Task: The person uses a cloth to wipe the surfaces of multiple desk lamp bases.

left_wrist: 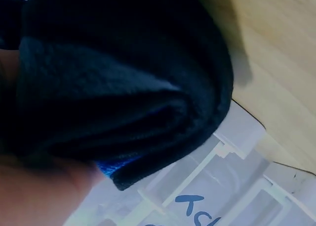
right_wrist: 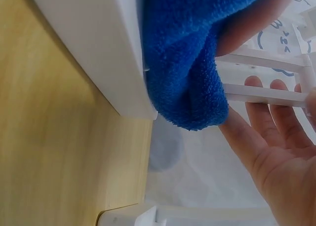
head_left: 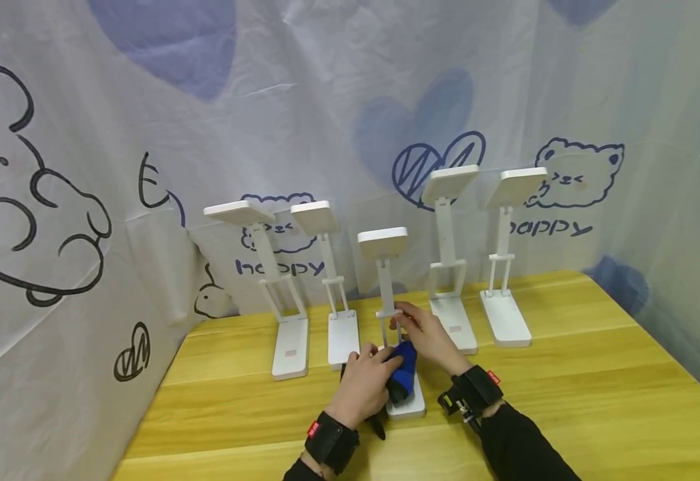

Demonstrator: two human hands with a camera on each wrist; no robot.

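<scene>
The middle white folding desk lamp stands upright on the table, its lower arm made of two thin struts. My left hand grips a bunched cloth, blue on one side and black on the other, over the lamp's base. In the left wrist view the folded black side fills much of the picture. The blue terry side lies along the base's edge in the right wrist view. My right hand holds the lower arm near its crossbar, fingers behind a strut.
Two similar white lamps stand on the left, one outermost and one nearer. Two more stand on the right, a tall one and an outer one. A printed curtain hangs behind the yellow wood table.
</scene>
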